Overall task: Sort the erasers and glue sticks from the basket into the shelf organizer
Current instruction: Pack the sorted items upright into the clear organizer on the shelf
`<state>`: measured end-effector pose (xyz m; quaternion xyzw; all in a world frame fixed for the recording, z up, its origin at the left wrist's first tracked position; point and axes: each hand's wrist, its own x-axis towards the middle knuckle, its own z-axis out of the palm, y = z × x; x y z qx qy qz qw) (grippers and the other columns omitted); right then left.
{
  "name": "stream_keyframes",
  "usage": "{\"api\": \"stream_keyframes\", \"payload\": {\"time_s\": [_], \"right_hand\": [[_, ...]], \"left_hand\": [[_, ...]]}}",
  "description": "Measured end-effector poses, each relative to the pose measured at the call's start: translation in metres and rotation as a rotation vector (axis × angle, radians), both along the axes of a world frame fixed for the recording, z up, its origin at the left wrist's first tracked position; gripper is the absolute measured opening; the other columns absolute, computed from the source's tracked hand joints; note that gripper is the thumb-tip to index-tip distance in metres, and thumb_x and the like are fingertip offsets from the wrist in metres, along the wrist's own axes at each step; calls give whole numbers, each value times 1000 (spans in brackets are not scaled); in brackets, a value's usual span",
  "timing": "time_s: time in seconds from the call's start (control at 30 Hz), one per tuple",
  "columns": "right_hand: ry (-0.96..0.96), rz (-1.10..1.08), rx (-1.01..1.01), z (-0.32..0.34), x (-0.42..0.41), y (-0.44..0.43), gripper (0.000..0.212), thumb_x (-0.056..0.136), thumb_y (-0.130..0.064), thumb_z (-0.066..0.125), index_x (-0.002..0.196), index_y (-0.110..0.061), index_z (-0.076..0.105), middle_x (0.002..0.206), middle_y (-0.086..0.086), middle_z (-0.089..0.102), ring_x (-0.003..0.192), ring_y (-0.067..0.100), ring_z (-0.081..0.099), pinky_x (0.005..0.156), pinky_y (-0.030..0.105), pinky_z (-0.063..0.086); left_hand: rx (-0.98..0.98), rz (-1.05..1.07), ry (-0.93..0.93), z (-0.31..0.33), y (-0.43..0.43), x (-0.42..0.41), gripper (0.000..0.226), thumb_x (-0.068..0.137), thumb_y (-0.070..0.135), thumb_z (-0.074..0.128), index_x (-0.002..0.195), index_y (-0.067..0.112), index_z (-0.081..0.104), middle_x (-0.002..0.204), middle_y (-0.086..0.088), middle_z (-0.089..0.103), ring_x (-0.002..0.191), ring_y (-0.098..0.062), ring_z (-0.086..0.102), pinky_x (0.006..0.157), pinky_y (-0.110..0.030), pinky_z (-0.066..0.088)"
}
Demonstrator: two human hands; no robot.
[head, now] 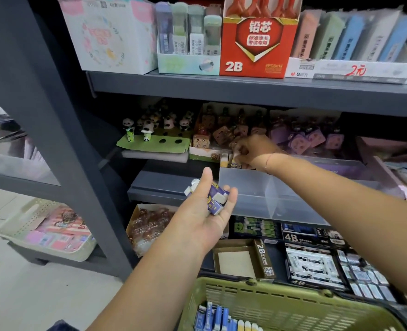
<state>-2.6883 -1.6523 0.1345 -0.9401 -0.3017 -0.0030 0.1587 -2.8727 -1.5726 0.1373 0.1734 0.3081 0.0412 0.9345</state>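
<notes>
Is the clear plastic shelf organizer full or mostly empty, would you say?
Mostly empty: the clear plastic shelf organizer has bare front sections; only a few small wrapped erasers stand at its back left.

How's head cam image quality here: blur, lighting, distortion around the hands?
Head view: soft overall, small print on lower boxes smeared; red 2B box bright and legible; the shelf recess around the right hand sits in shadow; left hand and its erasers evenly lit; shelf edges slant toward the frame corners, wide-angle distortion; no strong glare on the clear organizer.
</notes>
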Motion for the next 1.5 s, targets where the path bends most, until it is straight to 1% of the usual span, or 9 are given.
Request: {"api": "stream_keyframes", "payload": {"time_s": [0.13,0.27,0.5,0.63,0.73,1.03,1.23,1.33,1.5], "right_hand": [[-68,-29,28,-8,6,5,19,83,-14,66,102,-13,66,94,4,66,85,19,57,65,18,33],[-123,10,-41,-11,7,7,18,80,-20,71,95,-16,62,92,1,62,88,23,59,68,25,40],[-155,-3,-62,-8,9,4,17,78,-34,72,79,-22,60,89,0,64,86,22,59,69,28,46],[344,223,344,8,-24,-3,16,83,-31,71,89,-16,70,84,0,68,72,16,58,69,31,48],[686,512,275,19,-53,-14,28,91,-28,60,112,-11,67,88,-9,65,77,2,53,70,22,41],[797,582,412,27,-55,-28,20,78,-4,71,94,-10,62,77,-8,68,67,5,60,69,17,49],[1005,488,733,34,-37,-34,21,63,-22,80,80,-21,69,88,7,66,72,7,61,65,15,49],[744,181,833,40,-12,-43,13,75,-12,71,84,-16,62,72,-3,67,63,2,62,58,10,49],[400,4,433,18,16,-40,5,83,0,68,86,-2,65,77,13,66,52,6,61,56,13,51]], "left_hand": [[4,11,6,-1,2,0,38,82,23,73,109,0,58,127,-23,58,116,-29,59,59,-41,59],[-5,3,9,-1,2,0,28,82,22,74,92,2,57,100,-18,60,97,-27,61,56,-41,60],[25,-48,56,-6,-1,-2,46,78,27,77,111,-1,59,118,-20,62,107,-25,64,45,-29,56],[46,-132,9,-6,-1,-4,40,80,35,72,100,3,58,97,-17,62,81,-23,65,41,-18,49],[32,-190,-49,-5,-1,-6,38,82,40,67,98,6,62,92,-14,61,77,-19,60,40,-13,45],[-9,-258,-118,-8,-1,-5,49,73,47,66,104,8,66,82,-10,64,69,-16,61,42,-10,43],[-32,-159,-65,-4,4,-5,24,87,21,67,71,4,69,69,-12,64,74,-17,62,37,-12,43],[-40,-121,-17,-6,6,-7,13,86,10,68,85,2,57,81,-16,63,73,-21,64,36,-16,45],[-9,-121,22,-6,5,-8,14,87,7,67,82,-1,58,84,-18,62,73,-24,64,38,-18,48]]}}
